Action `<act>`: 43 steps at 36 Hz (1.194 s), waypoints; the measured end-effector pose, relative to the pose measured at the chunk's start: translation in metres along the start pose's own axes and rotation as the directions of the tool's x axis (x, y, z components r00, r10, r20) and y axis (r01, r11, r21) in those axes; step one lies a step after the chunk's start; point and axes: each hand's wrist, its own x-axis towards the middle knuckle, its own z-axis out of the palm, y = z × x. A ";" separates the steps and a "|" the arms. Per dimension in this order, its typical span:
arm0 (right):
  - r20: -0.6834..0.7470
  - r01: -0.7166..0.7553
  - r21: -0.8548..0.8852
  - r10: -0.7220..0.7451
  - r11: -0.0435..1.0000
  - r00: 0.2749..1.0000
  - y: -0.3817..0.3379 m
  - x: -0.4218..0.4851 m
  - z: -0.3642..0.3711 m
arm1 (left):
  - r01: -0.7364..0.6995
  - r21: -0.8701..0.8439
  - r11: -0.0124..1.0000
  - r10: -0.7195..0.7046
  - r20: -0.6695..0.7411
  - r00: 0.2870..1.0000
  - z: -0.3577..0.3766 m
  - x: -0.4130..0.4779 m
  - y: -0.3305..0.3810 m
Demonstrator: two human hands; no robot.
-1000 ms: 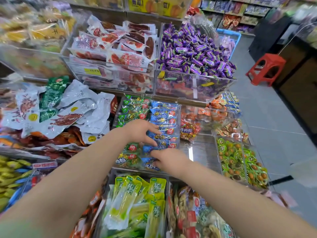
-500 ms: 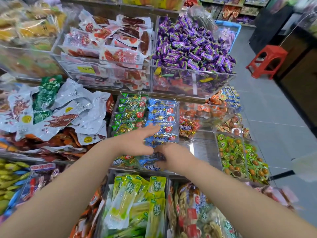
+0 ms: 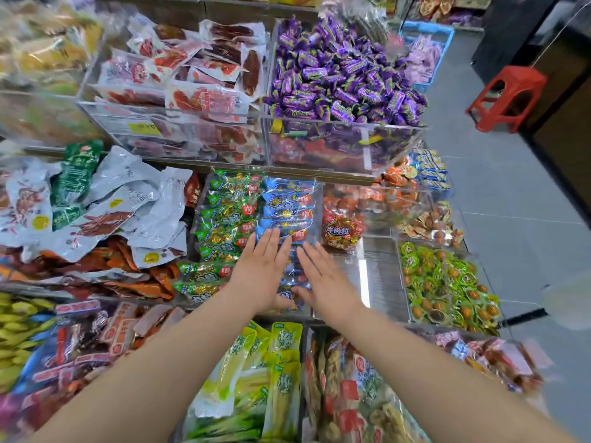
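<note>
Lying flat with straight fingers, left hand (image 3: 262, 270) and right hand (image 3: 326, 279) bracket shiny blue plastic snack packets (image 3: 287, 212), whose column runs directly ahead.

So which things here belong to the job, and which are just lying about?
In the job: left hand and right hand, both flat over the blue packets.
Lying about: green packets, purple sweets, red stool.

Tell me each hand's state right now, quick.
Left hand: open, fingers straight, flat over the blue packets, holding nothing.
Right hand: open, fingers straight, over the same packets, holding nothing.
</note>
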 end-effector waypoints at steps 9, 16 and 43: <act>0.002 -0.048 0.277 0.049 0.960 0.999 0.000 -0.010 -0.028 | 0.004 -0.022 1.000 -0.002 0.117 0.993 -0.022 -0.011 -0.007; -0.088 -0.313 0.744 0.552 0.590 0.829 0.012 -0.069 -0.039 | -0.091 -0.608 0.789 -0.250 -0.453 0.855 -0.050 -0.043 0.018; 0.798 0.133 0.567 0.502 -0.813 -0.334 -0.211 -0.608 0.189 | 0.566 -0.588 0.578 0.306 0.799 0.517 0.131 -0.220 0.264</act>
